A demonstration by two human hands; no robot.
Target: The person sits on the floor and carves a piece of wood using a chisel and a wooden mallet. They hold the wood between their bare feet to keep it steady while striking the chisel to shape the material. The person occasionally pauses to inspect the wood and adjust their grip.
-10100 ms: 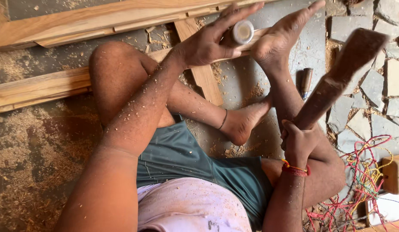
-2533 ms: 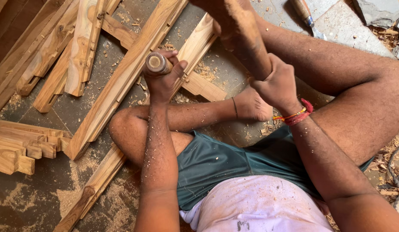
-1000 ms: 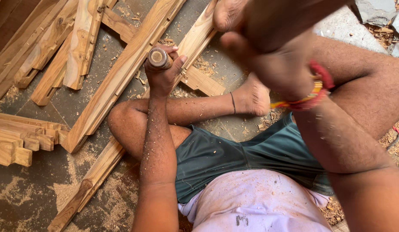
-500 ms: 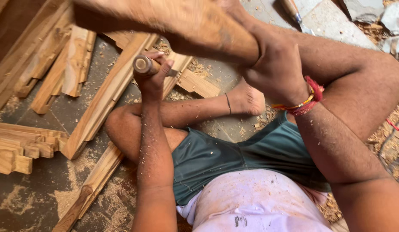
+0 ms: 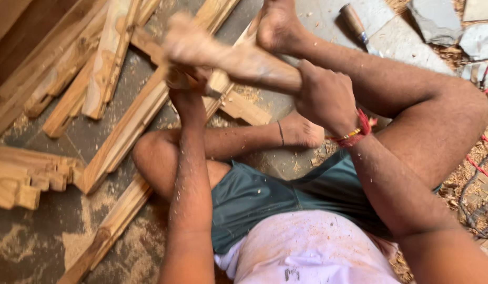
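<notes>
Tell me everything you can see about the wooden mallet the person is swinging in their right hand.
The pale wooden mallet looks like one rough, club-shaped piece of light brown wood, thicker at the far end and narrowing toward the grip. It is motion-blurred, so surface detail is unclear. It lies nearly level, angled up to the left, above the long wooden plank. The right hand is wrapped around its narrow end. Its head sits over the left hand, which grips a tool there; whether they touch cannot be told.

No packages, labels, signs or screens show anywhere in view; nothing here bears a wrapper, a tag, a printed board or a display.
</notes>
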